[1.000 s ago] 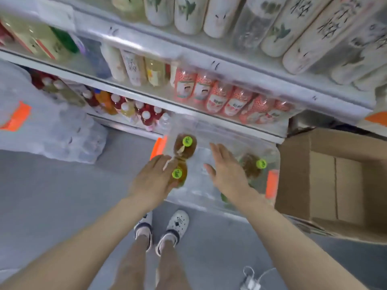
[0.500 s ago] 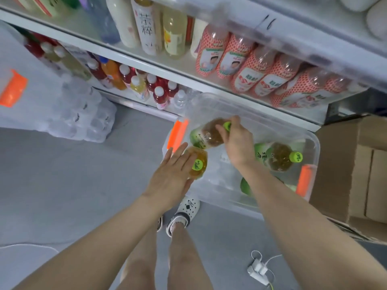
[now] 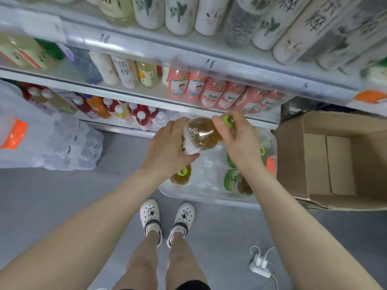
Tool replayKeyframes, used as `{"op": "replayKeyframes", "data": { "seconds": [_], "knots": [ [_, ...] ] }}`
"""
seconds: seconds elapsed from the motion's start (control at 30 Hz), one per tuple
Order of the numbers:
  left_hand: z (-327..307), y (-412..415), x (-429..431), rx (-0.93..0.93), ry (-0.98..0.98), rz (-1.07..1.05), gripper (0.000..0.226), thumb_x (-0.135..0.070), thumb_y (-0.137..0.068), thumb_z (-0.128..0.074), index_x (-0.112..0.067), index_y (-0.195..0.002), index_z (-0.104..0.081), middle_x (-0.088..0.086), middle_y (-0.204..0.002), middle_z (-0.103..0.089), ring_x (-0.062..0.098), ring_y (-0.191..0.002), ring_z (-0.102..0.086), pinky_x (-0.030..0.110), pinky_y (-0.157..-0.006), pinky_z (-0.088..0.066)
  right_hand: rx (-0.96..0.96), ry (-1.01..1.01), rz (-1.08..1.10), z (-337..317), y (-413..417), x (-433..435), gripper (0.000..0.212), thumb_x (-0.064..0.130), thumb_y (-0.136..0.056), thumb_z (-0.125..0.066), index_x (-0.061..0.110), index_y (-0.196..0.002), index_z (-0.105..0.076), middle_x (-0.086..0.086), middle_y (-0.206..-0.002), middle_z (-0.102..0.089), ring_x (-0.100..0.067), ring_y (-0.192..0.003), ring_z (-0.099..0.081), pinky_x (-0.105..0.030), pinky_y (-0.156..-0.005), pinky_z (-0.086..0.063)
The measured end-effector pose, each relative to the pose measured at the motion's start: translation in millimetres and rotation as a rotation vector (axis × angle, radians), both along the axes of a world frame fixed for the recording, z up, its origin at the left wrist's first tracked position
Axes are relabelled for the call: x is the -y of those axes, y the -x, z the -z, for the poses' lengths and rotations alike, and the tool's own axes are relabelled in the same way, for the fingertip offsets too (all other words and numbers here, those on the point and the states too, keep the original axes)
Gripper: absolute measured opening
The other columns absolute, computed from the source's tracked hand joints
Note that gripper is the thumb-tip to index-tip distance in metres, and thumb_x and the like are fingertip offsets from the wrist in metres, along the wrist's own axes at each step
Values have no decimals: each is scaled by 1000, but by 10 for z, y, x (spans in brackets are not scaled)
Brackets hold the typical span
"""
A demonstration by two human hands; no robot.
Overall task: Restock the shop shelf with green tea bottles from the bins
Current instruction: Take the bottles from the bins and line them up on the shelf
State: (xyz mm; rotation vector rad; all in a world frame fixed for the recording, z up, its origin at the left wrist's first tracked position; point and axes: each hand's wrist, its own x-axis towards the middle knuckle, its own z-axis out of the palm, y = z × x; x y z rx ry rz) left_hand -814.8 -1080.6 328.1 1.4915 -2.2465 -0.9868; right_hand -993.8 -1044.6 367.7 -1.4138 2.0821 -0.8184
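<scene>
At the bottom middle of the frame, my white clogs [image 3: 150,219] stand on the grey floor. A white charger [image 3: 258,264] with its cables lies at the lower right.

Just past my toes is the clear bin [image 3: 209,198]. More green-capped bottles [image 3: 181,175] are in it, one of them lying on its side at the right with a green label.

Above the bin, in the middle of the frame, I hold a tea bottle [image 3: 202,136] tilted between both hands. My left hand [image 3: 165,149] wraps round its lower end, where the white label carries dark characters I cannot read. My right hand [image 3: 237,141] pinches its neck at the green cap [image 3: 227,120].

An open cardboard box [image 3: 335,162] sits at the right, and a wrapped pack of water bottles [image 3: 69,143] at the left.

Beyond are the shelves. The lowest holds red and orange drinks [image 3: 134,114]. The next has red-and-white patterned bottles [image 3: 211,92] with a cartoon face, and a white bottle [image 3: 124,70] marked 茶粹. The rail [image 3: 159,50] above them has "16" handwritten on it twice. At the top of the frame are white bottles [image 3: 301,24] with leaf prints and large 茶粹 lettering.
</scene>
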Motion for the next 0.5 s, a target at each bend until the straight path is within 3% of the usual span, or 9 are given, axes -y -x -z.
{"op": "replayKeyframes", "data": {
  "seconds": [0.07, 0.13, 0.17, 0.23, 0.3, 0.37, 0.5],
  "knots": [
    [-50, -187, 15, 12, -86, -59, 85, -52, -64, -81, -33, -134, -38, -4, -123, -57, 24, -109, -56, 36, -88, -45, 255, -93, 39, 178, -41, 22, 39, 58, -99, -39, 24, -107, -55, 6, -83, -67, -7, -76, -66, -28, -74, -53],
    [-31, -391, -4, 17, -167, -167, 85, -57, -62, -80, -37, -132, -36, -9, -118, -60, 23, -108, -57, 35, -88, -45, 128, -217, -86, 526, -49, -5, 31, 48, -101, -37, 27, -120, -50, 2, -100, -69, -24, -92, -68, -39, -82, -53],
    [-1, -487, -12, 14, -189, -219, 85, -59, -62, -80, -37, -132, -36, -10, -116, -60, 23, -109, -58, 35, -90, -46, 1, -307, -214, 742, -62, -49, 29, 32, -103, -42, 27, -131, -47, -1, -112, -66, -29, -104, -64, -38, -87, -50],
    [91, -665, -8, 15, -211, -301, 88, -63, -60, -79, -39, -132, -35, -9, -116, -61, 25, -111, -58, 38, -92, -47, -184, -488, -536, 1134, -132, -158, 68, -6, -93, -45, 28, -150, -34, -5, -148, -47, -27, -134, -46, -36, -103, -42],
    [211, -809, 12, 44, -219, -341, 88, -64, -59, -79, -40, -132, -35, -12, -109, -59, 25, -109, -58, 37, -88, -46, -301, -586, -781, 1402, -232, -221, 95, -20, -84, -43, 37, -155, -18, 1, -164, -17, -22, -149, -21, -38, -111, -38],
    [324, -917, 26, 73, -232, -362, 88, -63, -59, -79, -38, -131, -35, -12, -106, -57, 24, -107, -58, 37, -88, -46, -382, -597, -929, 1569, -292, -204, 102, -17, -83, -55, 42, -155, -12, 6, -166, -4, -19, -152, -13, -37, -110, -39],
    [513, -1026, 37, 51, -270, -408, 87, -64, -56, -80, -40, -129, -38, -14, -108, -61, 19, -105, -58, 40, -93, -49, -435, -565, -1002, 1816, -321, -62, 105, 11, -73, -84, 42, -153, -24, 10, -165, -7, -18, -148, -23, -35, -109, -39]
  ]
}}
